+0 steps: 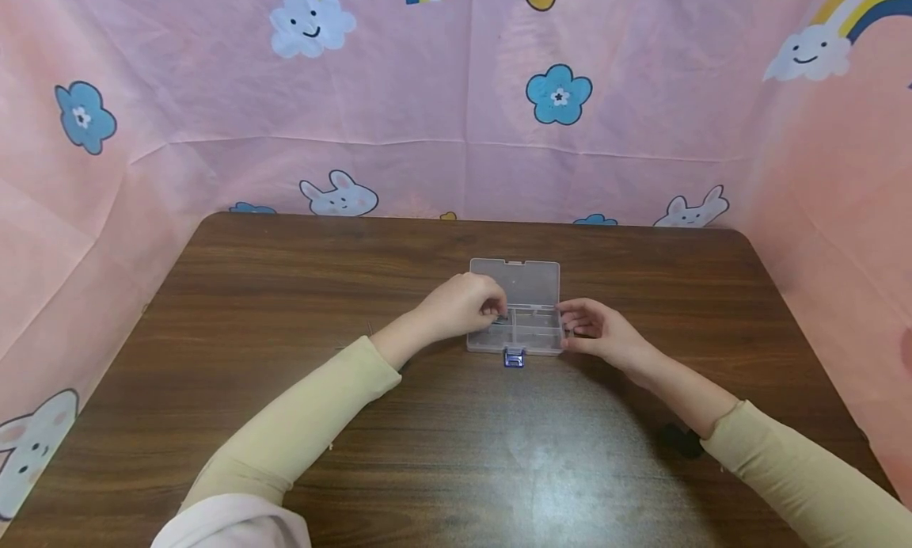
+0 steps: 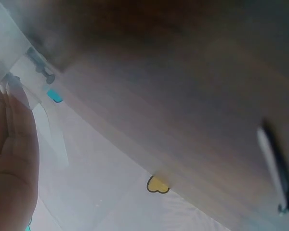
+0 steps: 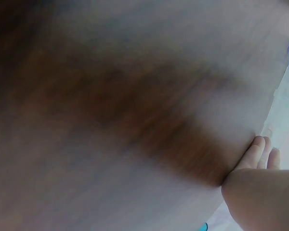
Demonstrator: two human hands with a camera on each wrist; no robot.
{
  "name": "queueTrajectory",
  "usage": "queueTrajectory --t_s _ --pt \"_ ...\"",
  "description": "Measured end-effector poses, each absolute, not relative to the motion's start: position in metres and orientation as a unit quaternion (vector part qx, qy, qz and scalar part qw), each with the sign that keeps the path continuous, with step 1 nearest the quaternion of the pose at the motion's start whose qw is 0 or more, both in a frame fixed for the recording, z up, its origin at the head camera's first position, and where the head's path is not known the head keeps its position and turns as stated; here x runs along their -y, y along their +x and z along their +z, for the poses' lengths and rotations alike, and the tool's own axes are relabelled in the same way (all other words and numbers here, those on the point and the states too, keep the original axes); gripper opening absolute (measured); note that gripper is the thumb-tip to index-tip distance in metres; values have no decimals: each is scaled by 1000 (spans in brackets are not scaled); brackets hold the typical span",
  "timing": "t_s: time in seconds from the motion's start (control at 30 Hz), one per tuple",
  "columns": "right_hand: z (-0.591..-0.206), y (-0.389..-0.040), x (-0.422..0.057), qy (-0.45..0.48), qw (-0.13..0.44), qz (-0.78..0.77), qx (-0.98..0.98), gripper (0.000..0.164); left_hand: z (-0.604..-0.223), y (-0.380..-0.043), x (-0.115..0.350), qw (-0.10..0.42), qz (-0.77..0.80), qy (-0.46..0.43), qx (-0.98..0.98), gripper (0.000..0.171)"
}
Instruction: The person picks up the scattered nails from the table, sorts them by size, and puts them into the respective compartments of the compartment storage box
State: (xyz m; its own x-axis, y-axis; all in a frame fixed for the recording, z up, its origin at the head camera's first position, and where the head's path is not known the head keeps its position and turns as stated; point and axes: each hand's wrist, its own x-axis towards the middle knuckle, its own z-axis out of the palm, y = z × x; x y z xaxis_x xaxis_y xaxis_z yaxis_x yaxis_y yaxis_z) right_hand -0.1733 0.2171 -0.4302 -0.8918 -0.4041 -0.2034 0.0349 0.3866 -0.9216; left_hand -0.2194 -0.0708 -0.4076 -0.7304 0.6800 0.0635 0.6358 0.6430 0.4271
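A clear plastic box (image 1: 538, 338) with compartments lies on the table, its lid (image 1: 530, 283) raised at the back and a blue latch (image 1: 514, 358) at the front. My left hand (image 1: 466, 302) reaches over the box's left side, curled fingers pinching a small dark screw (image 1: 503, 320) at the back-left compartment. In the left wrist view that dark screw (image 2: 41, 66) shows through clear plastic beside the fingertips; the exact contact is blurred. My right hand (image 1: 606, 330) rests against the box's right end, fingers and thumb relaxed along it.
A metal screw-like piece (image 2: 275, 168) lies on the table, blurred in the left wrist view. Thin pieces (image 1: 370, 328) are near the left forearm. A dark object (image 1: 680, 439) sits beside the right forearm. Pink printed cloth (image 1: 427, 97) surrounds the brown table (image 1: 299, 271).
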Motion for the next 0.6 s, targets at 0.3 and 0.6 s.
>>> queueTrajectory --t_s 0.3,0.6 --pt "-433 -174 -218 -115 201 -536 -812 57 -407 -219 75 62 236 361 -900 12" --pt "-433 -174 -219 -117 200 -535 -812 57 -400 -222 93 71 286 349 -890 11"
